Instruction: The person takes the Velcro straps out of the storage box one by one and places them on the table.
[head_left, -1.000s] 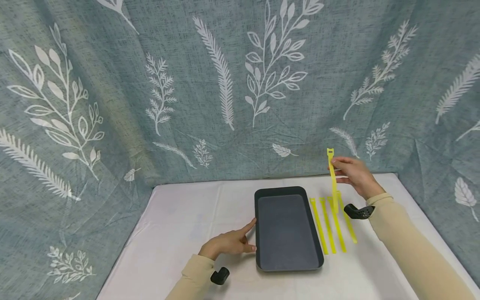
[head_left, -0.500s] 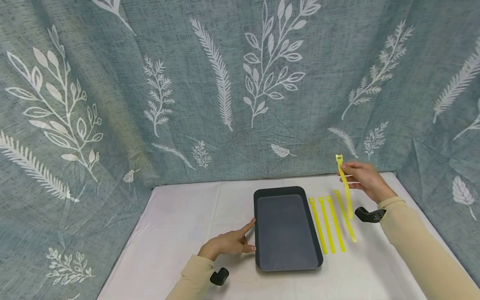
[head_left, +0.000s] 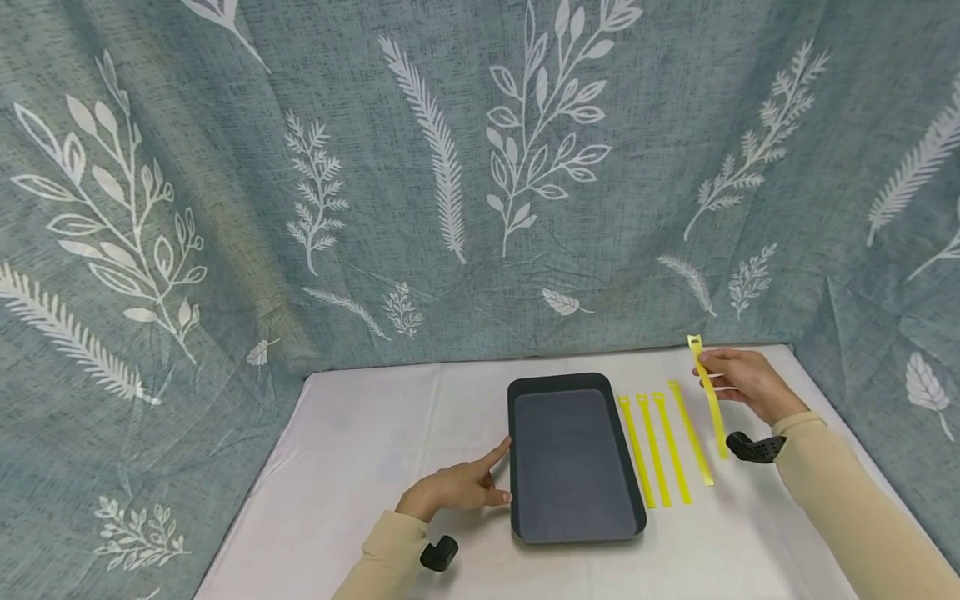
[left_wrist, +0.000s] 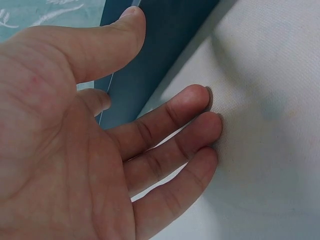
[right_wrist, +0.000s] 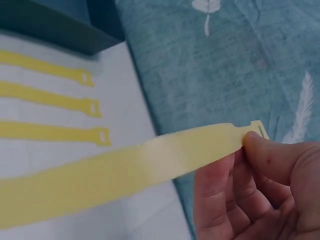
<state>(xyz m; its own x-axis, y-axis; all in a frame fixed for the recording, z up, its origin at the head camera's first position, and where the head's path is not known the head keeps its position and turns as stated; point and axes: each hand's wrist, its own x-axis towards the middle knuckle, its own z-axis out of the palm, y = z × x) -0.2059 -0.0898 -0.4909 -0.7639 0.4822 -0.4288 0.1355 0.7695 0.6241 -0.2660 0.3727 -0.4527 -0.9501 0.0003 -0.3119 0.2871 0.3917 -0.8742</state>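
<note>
My right hand (head_left: 753, 383) pinches a yellow hook-and-loop cable tie (head_left: 712, 400) just below its slotted head, between thumb and fingers. The tie hangs down at a slant; in the right wrist view its band (right_wrist: 125, 165) bows across the picture. Several like ties lie side by side on the table to the left of this hand, the nearest tie (head_left: 692, 433) slightly slanted. My left hand (head_left: 457, 487) has its index fingertip and thumb against the left side of a dark grey rectangular tray (head_left: 577, 467). Its other fingers (left_wrist: 170, 155) rest loosely on the white cloth.
A white cloth (head_left: 360, 450) covers the table. Behind and at both sides hangs a blue-green curtain (head_left: 480, 317) with white leaf prints, close to the table's back edge. The tray stands between the left hand and the row of ties.
My right hand has moved right and down with the cable tie, from over the row to just right of it. The left hand and the tray have stayed in place.
</note>
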